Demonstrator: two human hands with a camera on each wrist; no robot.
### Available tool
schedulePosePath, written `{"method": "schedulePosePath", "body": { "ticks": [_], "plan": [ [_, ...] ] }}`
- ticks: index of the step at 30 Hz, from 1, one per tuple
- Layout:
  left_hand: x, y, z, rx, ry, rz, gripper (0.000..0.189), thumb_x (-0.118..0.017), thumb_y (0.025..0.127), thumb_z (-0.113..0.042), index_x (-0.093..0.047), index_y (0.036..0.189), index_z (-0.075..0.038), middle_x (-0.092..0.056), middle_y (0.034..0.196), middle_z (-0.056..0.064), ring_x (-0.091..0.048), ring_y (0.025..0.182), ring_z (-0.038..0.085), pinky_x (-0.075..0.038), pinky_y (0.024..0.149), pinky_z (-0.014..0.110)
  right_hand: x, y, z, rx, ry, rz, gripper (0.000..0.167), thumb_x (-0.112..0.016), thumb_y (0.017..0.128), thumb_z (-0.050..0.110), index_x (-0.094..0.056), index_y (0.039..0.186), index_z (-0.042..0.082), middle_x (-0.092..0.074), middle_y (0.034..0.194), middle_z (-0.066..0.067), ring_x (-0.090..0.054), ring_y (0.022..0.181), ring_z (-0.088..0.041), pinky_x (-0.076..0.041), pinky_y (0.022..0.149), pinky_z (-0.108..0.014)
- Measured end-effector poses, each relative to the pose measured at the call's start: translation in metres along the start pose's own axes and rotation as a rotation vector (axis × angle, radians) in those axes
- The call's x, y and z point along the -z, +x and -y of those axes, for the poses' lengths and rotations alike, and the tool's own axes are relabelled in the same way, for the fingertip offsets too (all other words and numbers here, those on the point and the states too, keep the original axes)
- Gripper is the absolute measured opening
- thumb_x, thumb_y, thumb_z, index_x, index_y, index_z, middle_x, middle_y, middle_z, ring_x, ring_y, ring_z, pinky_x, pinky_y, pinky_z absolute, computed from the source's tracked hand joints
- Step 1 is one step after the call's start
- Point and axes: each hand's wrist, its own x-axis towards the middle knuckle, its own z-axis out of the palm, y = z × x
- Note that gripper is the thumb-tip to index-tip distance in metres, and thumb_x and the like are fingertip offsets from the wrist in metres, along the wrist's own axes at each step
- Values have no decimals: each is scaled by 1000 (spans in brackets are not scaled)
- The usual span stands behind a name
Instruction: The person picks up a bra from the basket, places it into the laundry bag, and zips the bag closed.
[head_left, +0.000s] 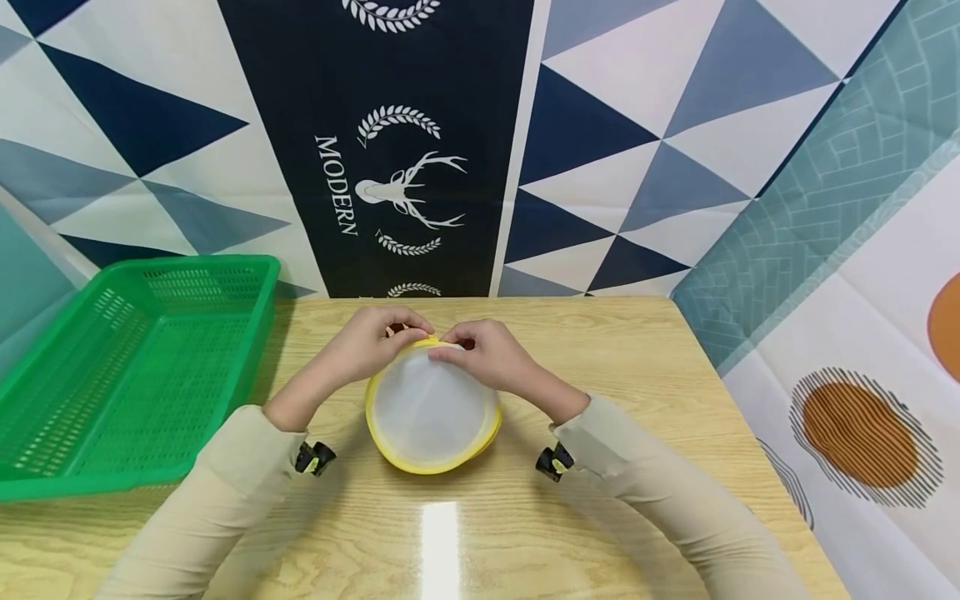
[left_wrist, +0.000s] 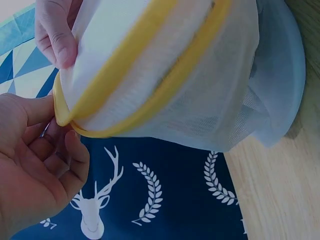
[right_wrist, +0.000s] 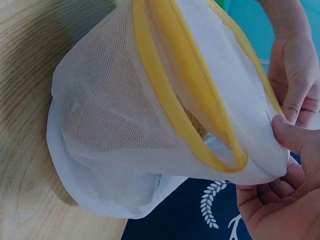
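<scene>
A white mesh laundry bag with yellow trim stands on the wooden table in the middle of the head view, its round lid facing the camera. At its far edge my left hand pinches the yellow trim between thumb and fingers. Just right of it, my right hand grips the lid's edge, thumb on the white mesh. Both wrist views show two yellow bands running round the rim with a gap between them. Below the bands, the mesh side bulges out, sheer and slightly creased.
A green plastic basket with slotted walls stands at the table's left. Behind the wooden table hangs a patterned cloth with triangles and a deer head. Another printed cloth borders the right side.
</scene>
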Motion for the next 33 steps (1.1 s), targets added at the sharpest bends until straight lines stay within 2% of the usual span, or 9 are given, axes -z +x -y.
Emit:
{"method": "schedulePosePath", "body": {
  "ticks": [5, 11, 20, 23, 27, 30, 33],
  "plan": [
    [4, 1, -1, -9, 1, -10, 14, -61, 91, -13, -71, 98, -8, -70, 99, 6, -59, 82, 18, -49, 72, 29, 3, -2, 2, -3, 36, -2, 22, -67, 85, 35, -73, 89, 14, -60, 72, 1, -49, 68, -11, -40, 58, -22],
    [5, 1, -1, 11, -11, -18, 14, -62, 90, -15, -71, 98, -9, -70, 100, 5, -60, 83, 18, -51, 74, 31, 5, -5, 1, -39, 77, -5, 24, -68, 85, 34, -74, 94, 12, -66, 80, -1, -50, 69, -11, -42, 59, -21],
    [1, 3, -1, 79, -59, -46, 15, -63, 90, -17, -72, 99, -8, -70, 100, 6, -61, 85, 19, -51, 75, 32, 5, -4, -3, -89, 149, -12, 25, -69, 84, 33, -73, 95, 11, -61, 77, -1, -48, 69, -13, -40, 59, -23],
    [-1, 5, -1, 102, -79, -41, 17, -62, 90, -18, -71, 100, -7, -69, 100, 7, -58, 82, 19, -49, 72, 29, 4, -4, -5, -96, 173, -6, 28, -70, 84, 35, -70, 100, 12, -60, 83, 0, -48, 74, -14, -39, 63, -24],
    [-1, 6, -1, 116, -115, -28, 17, -62, 91, -17, -71, 101, -8, -68, 99, 8, -59, 77, 18, -50, 65, 27, 3, -4, -2, -52, 136, -40, 32, -69, 84, 37, -68, 106, 14, -59, 94, -1, -47, 83, -17, -40, 70, -27],
    [0, 6, -2, 115, -143, -12, 16, -62, 91, -17, -70, 101, -8, -68, 99, 8, -60, 74, 18, -52, 62, 27, 5, -4, 0, -15, 69, -68, 31, -68, 84, 37, -69, 105, 15, -61, 97, -1, -48, 85, -17, -41, 72, -28],
    [0, 6, -4, 107, -152, 2, 17, -61, 91, -17, -70, 102, -8, -68, 100, 8, -60, 74, 17, -52, 62, 27, 7, -3, 1, 1, 25, -45, 29, -68, 85, 35, -70, 105, 14, -63, 97, 0, -50, 83, -16, -43, 71, -27]
  ]
}}
